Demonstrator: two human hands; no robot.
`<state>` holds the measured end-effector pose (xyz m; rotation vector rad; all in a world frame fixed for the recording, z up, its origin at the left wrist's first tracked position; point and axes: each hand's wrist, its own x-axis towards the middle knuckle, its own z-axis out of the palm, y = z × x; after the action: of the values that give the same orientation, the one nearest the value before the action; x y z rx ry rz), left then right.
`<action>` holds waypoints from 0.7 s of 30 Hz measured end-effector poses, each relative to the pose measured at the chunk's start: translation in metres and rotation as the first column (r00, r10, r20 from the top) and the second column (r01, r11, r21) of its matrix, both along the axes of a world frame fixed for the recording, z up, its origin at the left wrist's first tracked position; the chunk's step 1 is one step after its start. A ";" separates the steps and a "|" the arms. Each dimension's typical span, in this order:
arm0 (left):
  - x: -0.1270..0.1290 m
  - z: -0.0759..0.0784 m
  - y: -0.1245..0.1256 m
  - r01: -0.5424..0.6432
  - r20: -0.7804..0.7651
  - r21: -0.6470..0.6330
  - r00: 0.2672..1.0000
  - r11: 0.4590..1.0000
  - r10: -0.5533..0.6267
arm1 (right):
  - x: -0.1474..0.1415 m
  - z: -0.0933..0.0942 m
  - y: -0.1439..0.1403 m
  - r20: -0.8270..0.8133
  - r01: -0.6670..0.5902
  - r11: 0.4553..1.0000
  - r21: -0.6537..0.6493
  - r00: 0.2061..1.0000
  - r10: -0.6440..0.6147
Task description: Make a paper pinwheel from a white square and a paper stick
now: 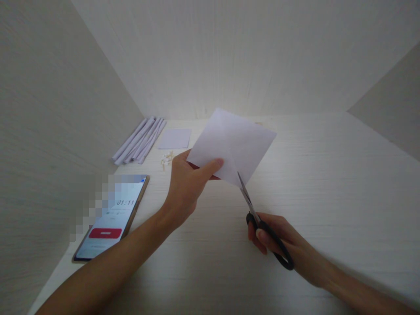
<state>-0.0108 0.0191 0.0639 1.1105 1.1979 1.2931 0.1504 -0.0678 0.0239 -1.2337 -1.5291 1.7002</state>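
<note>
The sheet of white paper (234, 144) is held up above the pale wooden tabletop (328, 183), tilted so one corner points down toward the person, with faint fold lines crossing it. The left hand (187, 186) pinches its lower left edge, thumb on the near face and the other fingers tucked behind, so that grip is firmly closed on the sheet. Just beneath the lowest corner, the black-handled scissors (259, 221) come up from the right hand (278, 240), fingers curled through and round the loops, clasped tight on the handles; the blades look nearly together with their tip touching the bottom edge of the sheet, though I can't tell whether they have bitten into it. Farther back on the left lies a bundle of rolled paper tubes (139, 140), side by side at a slant, and just beside them a small flat square of paper (175, 138). A few tiny tan scraps (167, 159) are scattered near the left hand's knuckles. At the near left a phone (113, 218) lies face up, showing 01:11 and a red button. Pale walls close the table in on three sides
</note>
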 end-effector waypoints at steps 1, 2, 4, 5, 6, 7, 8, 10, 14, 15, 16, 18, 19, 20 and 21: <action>0.000 0.000 0.000 -0.004 -0.001 -0.003 1.000 1.000 0.004 | 0.000 0.000 0.000 0.004 0.001 1.000 -0.003 1.000 -0.001; 0.000 0.000 0.000 -0.009 -0.002 -0.006 1.000 1.000 0.009 | 0.000 0.001 0.000 0.008 0.001 1.000 -0.004 1.000 -0.001; 0.000 0.000 0.000 -0.013 -0.006 -0.010 1.000 1.000 0.012 | -0.001 0.001 0.001 0.011 0.005 1.000 -0.004 1.000 -0.004; 0.000 -0.001 0.000 -0.009 -0.007 -0.009 1.000 1.000 0.009 | -0.001 0.001 0.001 0.012 0.007 1.000 -0.005 1.000 -0.007; 0.000 -0.001 0.000 -0.004 -0.006 -0.004 1.000 1.000 0.003 | -0.001 0.001 0.001 0.011 0.011 1.000 -0.008 1.000 -0.011; 0.000 -0.001 0.000 0.003 -0.005 0.002 1.000 1.000 -0.003 | -0.001 0.001 0.001 0.009 0.016 1.000 -0.012 1.000 -0.016; 0.000 -0.002 0.000 0.006 -0.007 0.008 1.000 1.000 -0.006 | -0.001 0.001 0.001 0.008 0.020 1.000 -0.016 1.000 -0.020; -0.001 -0.002 0.000 0.001 -0.022 0.018 1.000 1.000 -0.001 | -0.001 0.001 0.001 0.002 0.026 0.999 -0.020 1.000 -0.026; 0.000 0.001 -0.002 -0.037 -0.093 0.017 0.995 0.999 0.039 | -0.002 0.000 -0.001 0.001 0.032 0.999 -0.021 0.999 -0.032; 0.000 0.002 -0.003 -0.044 -0.107 0.014 0.993 0.999 0.045 | -0.002 0.000 -0.001 0.005 0.034 0.999 -0.025 0.999 -0.034; 0.000 0.002 -0.003 -0.048 -0.114 0.012 0.992 0.999 0.049 | -0.002 0.000 -0.001 0.010 0.037 0.999 -0.031 0.999 -0.037; 0.000 0.002 -0.003 -0.051 -0.115 0.018 0.992 0.999 0.053 | -0.003 0.000 -0.001 0.012 0.043 0.998 -0.036 0.999 -0.043; 0.000 0.001 -0.004 -0.055 -0.113 0.025 0.992 0.998 0.057 | -0.003 0.000 -0.001 0.010 0.046 0.998 -0.034 0.999 -0.045; 0.000 0.000 -0.004 -0.060 -0.112 0.034 0.992 0.998 0.063 | -0.004 0.000 -0.001 0.009 0.048 0.998 -0.031 0.999 -0.048; 0.000 -0.001 -0.004 -0.066 -0.114 0.041 0.991 0.997 0.070 | -0.004 -0.001 -0.001 0.010 0.049 0.999 -0.025 0.999 -0.049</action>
<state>-0.0108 0.0153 0.0633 1.1938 1.3118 1.3223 0.1466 -0.0688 0.0233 -1.2830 -1.4755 1.6890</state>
